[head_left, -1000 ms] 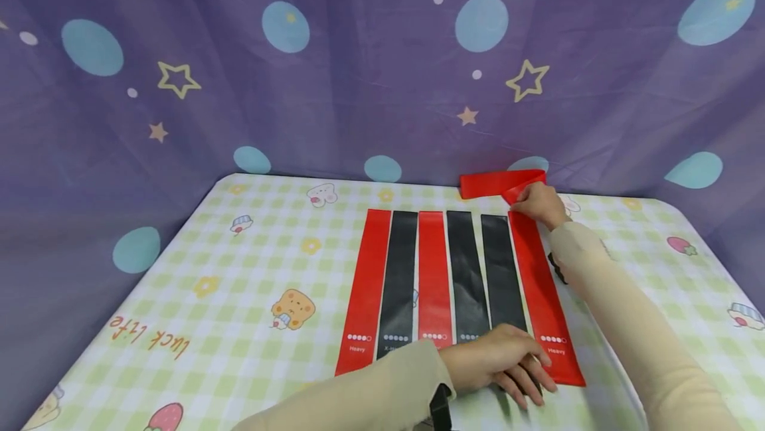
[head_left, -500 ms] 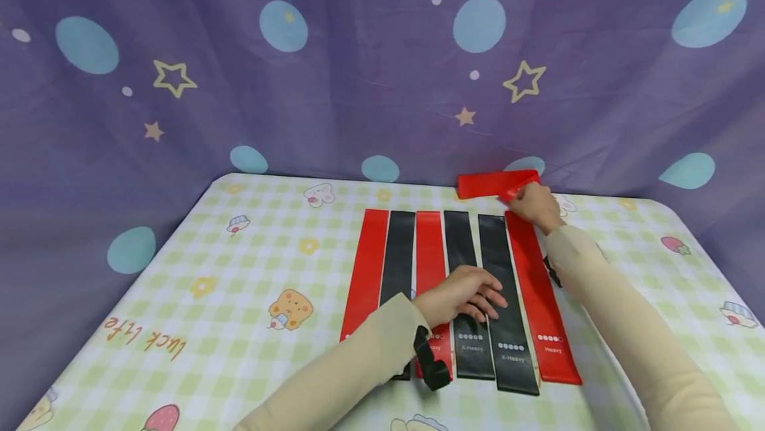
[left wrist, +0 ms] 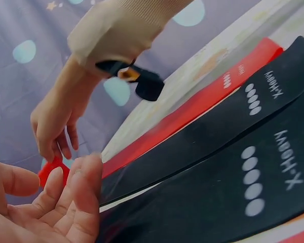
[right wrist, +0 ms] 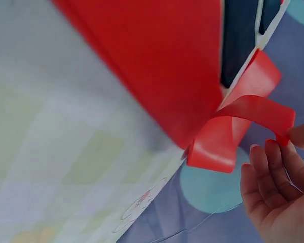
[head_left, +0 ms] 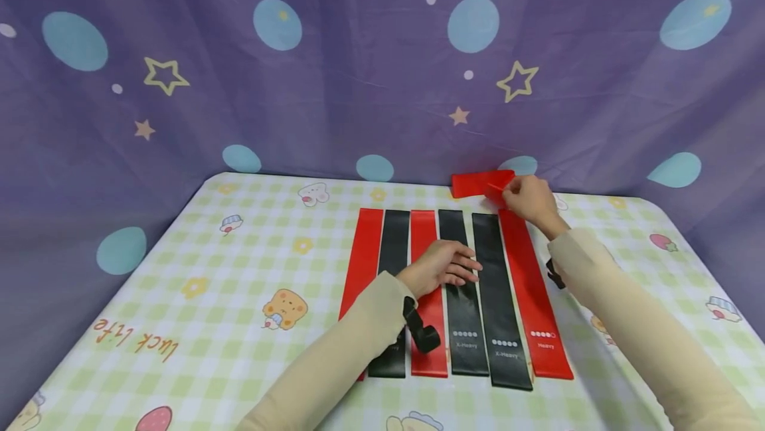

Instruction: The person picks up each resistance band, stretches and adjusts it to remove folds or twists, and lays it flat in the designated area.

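While right hand (head_left: 528, 200) keeps pinching folded red band (head_left: 478, 184) beyond row's far end, left hand (head_left: 441, 266), fingers flat, has slid up black band (head_left: 461, 291) mid-row; smoothing continues.

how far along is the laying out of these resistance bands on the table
Done: five bands, three red and two black among them the black band, lie flat side by side. In hand: the right hand pinches the folded far end of the sixth, the red band, while the left hand presses the middle bands. Left: flattening that fold.

rightmost red band (head_left: 528, 285) flat on table, far end folded leftward, pinched
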Motion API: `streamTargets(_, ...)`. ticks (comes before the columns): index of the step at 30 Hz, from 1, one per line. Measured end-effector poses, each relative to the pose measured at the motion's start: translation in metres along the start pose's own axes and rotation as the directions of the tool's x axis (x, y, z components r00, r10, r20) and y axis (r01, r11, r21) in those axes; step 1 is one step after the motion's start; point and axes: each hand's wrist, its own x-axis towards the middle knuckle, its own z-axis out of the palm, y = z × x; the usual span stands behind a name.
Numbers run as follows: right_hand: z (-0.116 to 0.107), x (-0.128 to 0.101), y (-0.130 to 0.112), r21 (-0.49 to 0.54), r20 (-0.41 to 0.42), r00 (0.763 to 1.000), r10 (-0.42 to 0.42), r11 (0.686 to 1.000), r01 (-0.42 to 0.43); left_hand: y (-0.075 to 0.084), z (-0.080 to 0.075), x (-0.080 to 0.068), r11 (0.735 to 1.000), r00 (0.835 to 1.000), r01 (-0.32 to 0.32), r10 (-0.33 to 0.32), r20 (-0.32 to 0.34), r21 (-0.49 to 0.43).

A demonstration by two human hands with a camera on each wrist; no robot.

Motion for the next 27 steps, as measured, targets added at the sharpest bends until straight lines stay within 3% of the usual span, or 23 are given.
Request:
streamTargets(11,0.004,-0.026,-0.019,0.013,-0.114,0.987,-0.115,0.993,0.117,0.010,-0.001,0.010,0.998,0.998,-0.064,0.064,-0.021,-0.003)
streamTargets(16,0.005,-0.042,-0.025,0.024,-0.140,0.976,-0.170,0.984,0.175,0.015,0.004,0.016,0.990,0.996,-0.083,0.078,-0.041,-0.116)
streamTargets(22,0.011,-0.064,-0.037,0.045,-0.121,0.966,-0.228,0.971,0.235,0.015,0.010,0.022,0.956,0.992,-0.101,0.076,-0.098,-0.276)
streamTargets(27,0.016,-0.082,-0.041,0.050,-0.092,0.958,-0.271,0.960,0.277,0.011,0.013,0.022,0.943,0.987,-0.120,0.079,-0.140,-0.310)
